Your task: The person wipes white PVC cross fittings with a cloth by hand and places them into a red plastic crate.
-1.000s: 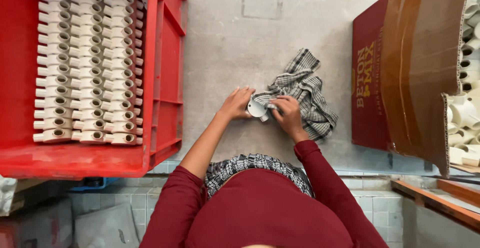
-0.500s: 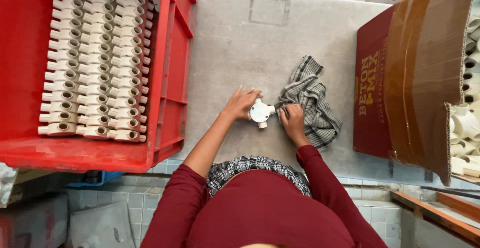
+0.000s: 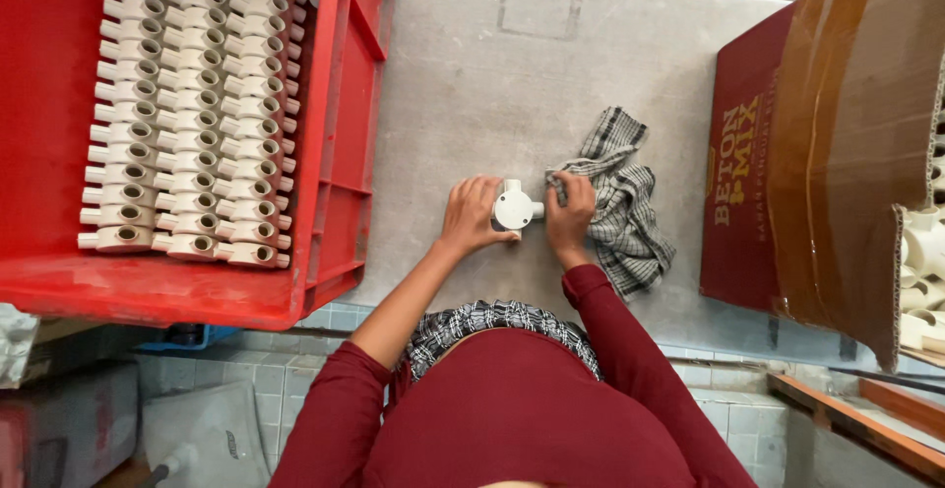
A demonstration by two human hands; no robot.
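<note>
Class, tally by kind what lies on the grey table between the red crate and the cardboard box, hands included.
Left hand: 1
Right hand: 1
Cream round pipe fitting: 1
Checked cloth: 1
Total: 4

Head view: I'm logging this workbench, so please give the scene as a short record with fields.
Left hand: left hand grips the round cream plastic junction box with short pipe outlets
Right hand: right hand holds the box's other side, with the black-and-white checked cloth under its fingers
Surface: grey stone-like worktop
Left of hands: red plastic crate with cream plastic fittings in neat rows
Right of hands: brown and dark red cardboard box with loose cream fittings
</note>
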